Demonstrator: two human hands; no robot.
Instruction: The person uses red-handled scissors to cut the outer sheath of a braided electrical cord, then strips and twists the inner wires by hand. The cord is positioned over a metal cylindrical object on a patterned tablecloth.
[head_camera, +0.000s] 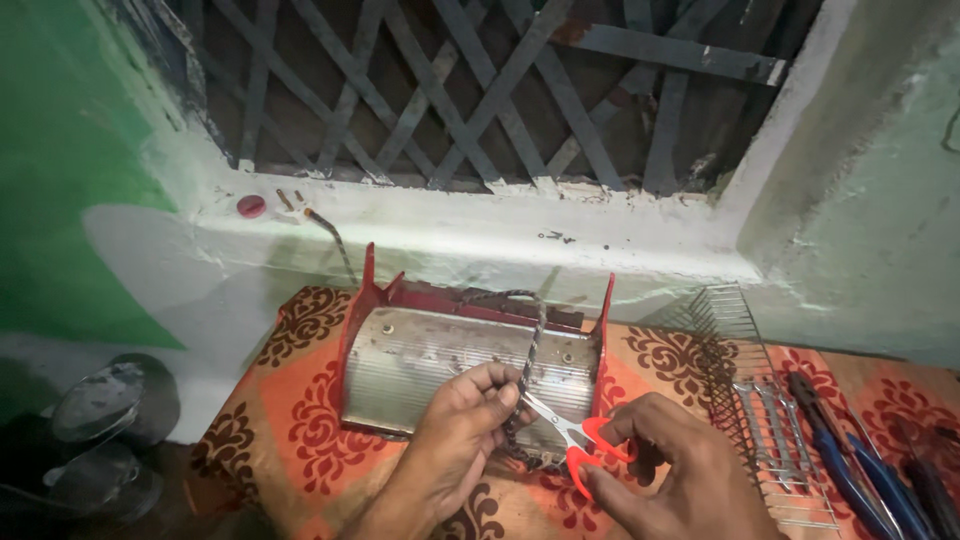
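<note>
The blue-handled pliers (860, 480) and dark lids (100, 420) run off the picture's edges.

I am seeing one pair of scissors (578, 447), one braided cord (530, 345), one red metal housing (465, 365), one wire grille (765, 400), three wrenches (770, 410) and one red cap (251, 206).

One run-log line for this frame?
left hand: pinches braided cord | right hand: holds red scissors, blades at cord | under: red metal heater | right: wire grille

Patterned cloth (300, 440) carries heater (460, 370), grille (760, 400), spanners (765, 405)
</note>
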